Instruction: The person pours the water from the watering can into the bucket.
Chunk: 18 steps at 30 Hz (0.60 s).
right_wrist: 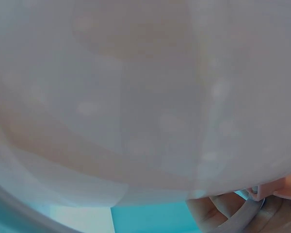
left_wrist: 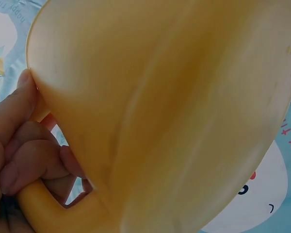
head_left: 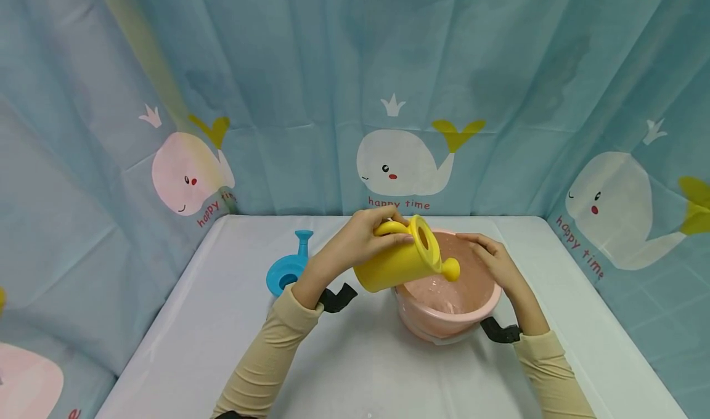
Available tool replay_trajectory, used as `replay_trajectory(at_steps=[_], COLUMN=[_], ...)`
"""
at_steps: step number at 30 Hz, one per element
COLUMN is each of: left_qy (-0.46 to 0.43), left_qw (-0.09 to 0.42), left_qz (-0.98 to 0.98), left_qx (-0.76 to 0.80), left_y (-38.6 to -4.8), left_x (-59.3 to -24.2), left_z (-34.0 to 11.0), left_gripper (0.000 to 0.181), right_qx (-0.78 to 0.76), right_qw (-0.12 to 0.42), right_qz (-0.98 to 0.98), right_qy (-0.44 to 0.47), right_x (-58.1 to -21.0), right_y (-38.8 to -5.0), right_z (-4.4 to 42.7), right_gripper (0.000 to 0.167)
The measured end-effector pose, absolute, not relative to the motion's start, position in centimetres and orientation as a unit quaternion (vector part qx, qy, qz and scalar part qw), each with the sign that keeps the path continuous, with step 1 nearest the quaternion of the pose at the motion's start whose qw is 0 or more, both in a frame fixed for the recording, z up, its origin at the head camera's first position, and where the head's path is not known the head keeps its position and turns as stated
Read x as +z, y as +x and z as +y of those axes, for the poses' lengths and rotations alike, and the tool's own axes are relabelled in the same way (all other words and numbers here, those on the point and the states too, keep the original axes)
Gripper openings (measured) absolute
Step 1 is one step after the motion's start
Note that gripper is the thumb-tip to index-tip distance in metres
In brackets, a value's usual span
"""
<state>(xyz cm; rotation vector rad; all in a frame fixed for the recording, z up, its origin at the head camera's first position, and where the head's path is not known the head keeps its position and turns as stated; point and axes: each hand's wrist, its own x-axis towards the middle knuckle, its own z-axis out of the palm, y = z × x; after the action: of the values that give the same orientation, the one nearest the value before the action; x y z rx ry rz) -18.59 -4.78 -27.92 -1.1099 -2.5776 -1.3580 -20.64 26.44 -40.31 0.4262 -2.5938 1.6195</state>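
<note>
I can read "happy time" in red letters [head_left: 398, 203] on the blue curtain [head_left: 288, 86]: behind the tabletop's [head_left: 222, 320] far edge, by its far left corner, partly lost in a fold, and beyond its right edge

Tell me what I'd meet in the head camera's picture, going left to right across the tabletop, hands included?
Going by their middles: blue watering can, left hand, yellow watering can, pink bucket, right hand.
</note>
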Motion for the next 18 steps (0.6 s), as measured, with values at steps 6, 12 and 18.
replay_trajectory(at_steps=[6,12,18], left_qy=[-0.354,-0.352,-0.352], left_qw=[0.011,0.007,0.007], left_qz=[-0.828,-0.829,-0.83], left_qx=[-0.434,-0.434,-0.434], left_y=[-18.61,-18.53,-18.52], left_x=[-27.87,-27.86,-27.83], left_z=[-4.81,-4.81,-4.75], left_gripper=[0.018,0.018,0.018], right_qx=[0.526,0.524,0.525], right_qw=[0.029,0.029,0.031], right_qz=[-0.838,-0.839,-0.838], right_qy=[0.141,0.144,0.142], right_x=[-40.14,-40.01,-40.24], right_y=[-20.54,-20.42,-20.49], right_z=[26.33,26.29,26.37], right_gripper=[0.037,0.038,0.039])
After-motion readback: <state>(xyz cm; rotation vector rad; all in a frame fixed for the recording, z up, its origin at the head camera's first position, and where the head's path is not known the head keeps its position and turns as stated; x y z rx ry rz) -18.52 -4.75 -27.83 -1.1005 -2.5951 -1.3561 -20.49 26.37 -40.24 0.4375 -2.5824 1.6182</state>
